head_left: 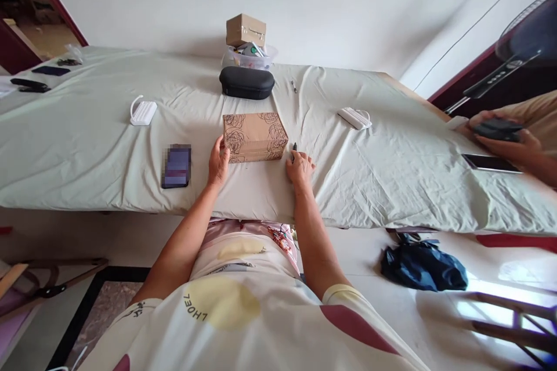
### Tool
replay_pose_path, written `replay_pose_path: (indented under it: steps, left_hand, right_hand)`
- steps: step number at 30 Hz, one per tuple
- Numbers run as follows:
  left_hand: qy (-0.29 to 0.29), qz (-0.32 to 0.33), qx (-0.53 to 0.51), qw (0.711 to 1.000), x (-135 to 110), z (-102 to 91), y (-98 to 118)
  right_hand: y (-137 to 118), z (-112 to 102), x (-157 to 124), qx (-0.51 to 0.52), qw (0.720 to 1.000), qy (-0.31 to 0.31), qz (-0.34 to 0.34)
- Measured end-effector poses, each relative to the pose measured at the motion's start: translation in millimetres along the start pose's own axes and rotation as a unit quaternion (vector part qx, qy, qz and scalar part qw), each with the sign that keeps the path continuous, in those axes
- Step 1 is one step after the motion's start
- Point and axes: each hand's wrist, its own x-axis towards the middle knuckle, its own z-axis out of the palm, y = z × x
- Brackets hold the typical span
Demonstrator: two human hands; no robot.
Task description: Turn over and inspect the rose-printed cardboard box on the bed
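Note:
A brown cardboard box (256,134) with dark scribbled swirls at its corners lies on the cloth in front of me. My left hand (219,161) is closed on its left side, the thumb on the near face and the fingers partly hidden behind the edge. Just off the box's right side, my right hand (300,167) rests low on the cloth with its fingers curled round a black pen (295,146). Only one dark end of the pen sticks out past the fingers.
Behind the box lie a black zip case (246,82), a plastic tub (252,59) and a smaller carton (246,30). White objects with loops (143,112) (355,117) flank it. A phone (176,166) lies left. At right, another person's hands (500,133) hold something dark.

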Motion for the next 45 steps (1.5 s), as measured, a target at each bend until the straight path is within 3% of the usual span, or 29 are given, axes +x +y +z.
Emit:
replay_pose_path:
  steps: [4, 8, 11, 15, 18, 20, 24, 32, 40, 43, 45]
  left_hand:
    - [0.070, 0.055, 0.116, 0.989, -4.9, -2.9, 3.8]
    - [0.094, 0.073, 0.203, 0.972, -14.6, -32.3, 14.3]
    - [0.117, -0.001, 0.290, 0.950, -20.8, -76.6, 19.4]
    - [0.148, -0.137, 0.438, 0.876, -29.8, -140.3, 19.0]
    - [0.109, -0.187, 0.516, 0.829, -38.5, -166.9, 19.3]
    - [0.074, -0.197, 0.551, 0.808, -43.9, -169.7, 20.5]
    - [0.013, -0.205, 0.575, 0.792, -48.6, -153.6, 23.2]
    - [-0.011, -0.218, 0.573, 0.790, -44.9, -133.7, 22.1]
    - [-0.015, -0.215, 0.534, 0.818, -50.6, -134.7, 26.8]
    - [-0.023, -0.213, 0.526, 0.823, -65.5, -139.8, 37.1]
    - [-0.033, -0.217, 0.519, 0.826, -76.3, -145.1, 44.0]
  right_hand:
    - [-4.0, -0.8, -2.2, 0.020, 1.000, 0.014, 0.006]
    - [-5.6, 2.5, -0.4, 0.075, 0.994, 0.078, 0.007]
    - [-5.3, 5.4, 3.4, 0.128, 0.985, 0.116, -0.019]
    - [-7.5, 13.7, 6.6, 0.211, 0.967, 0.120, -0.076]
    - [-14.0, 23.9, 5.2, 0.234, 0.964, 0.090, -0.093]
    - [-19.0, 29.6, 3.2, 0.228, 0.965, 0.075, -0.104]
    - [-25.8, 29.3, -2.6, 0.203, 0.972, 0.061, -0.097]
    - [-33.5, 7.2, -17.2, 0.241, 0.946, 0.170, -0.136]
    - [-37.7, -1.8, -30.2, 0.320, 0.914, 0.190, -0.161]
    - [-37.6, -9.2, -56.3, 0.350, 0.911, 0.151, -0.157]
    - [-40.4, -11.1, -80.5, 0.361, 0.916, 0.066, -0.164]
